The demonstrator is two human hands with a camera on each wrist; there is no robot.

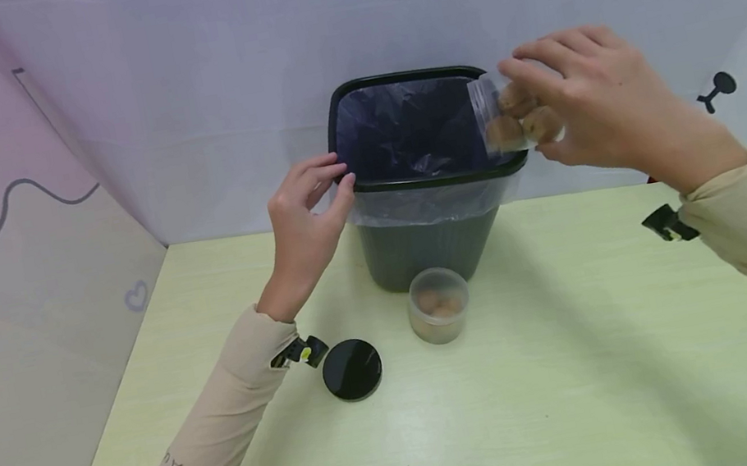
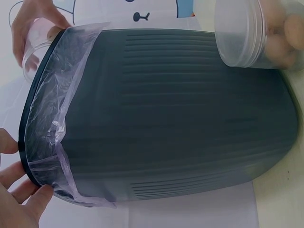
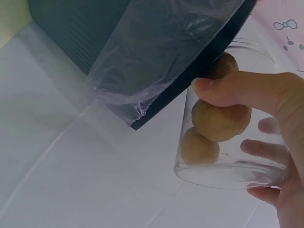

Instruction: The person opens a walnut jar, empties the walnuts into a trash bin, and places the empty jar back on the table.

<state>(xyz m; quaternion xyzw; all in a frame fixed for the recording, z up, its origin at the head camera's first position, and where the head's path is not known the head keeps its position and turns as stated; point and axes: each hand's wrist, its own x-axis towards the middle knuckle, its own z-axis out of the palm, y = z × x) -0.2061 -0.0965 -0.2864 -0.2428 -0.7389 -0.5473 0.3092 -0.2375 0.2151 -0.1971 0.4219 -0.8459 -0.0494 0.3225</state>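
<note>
Above the right side of a dark bin point(image 1: 424, 247) lined with a translucent plastic bag point(image 1: 425, 210), a transparent jar point(image 1: 484, 101) is held on its side by the right hand point(image 1: 599, 89), whose fingers and thumb are wrapped about its wall. The mouth is directed leftward over the bin's opening; at least 3 round brown items point(image 3: 221, 119) are seen inside. At the front left corner, the rim point(image 1: 435, 182) is held between the thumb and fingers of the left hand point(image 1: 305, 216). On the table point(image 1: 527, 422), a tub point(image 1: 438, 332) containing similar items is placed upright just in front of the bin, with a black lid point(image 1: 353, 370) near it. Spillage is judged the chief risk: with the mouth only slightly past the rim, items could be dropped outside if the jar were drawn back or tipped abruptly. The bag could be dragged inward if snagged by the jar. The bin could be tilted by uneven pressure on its rim, and the tub thereby toppled. The smooth jar might be dropped if the grip were slackened.
</note>
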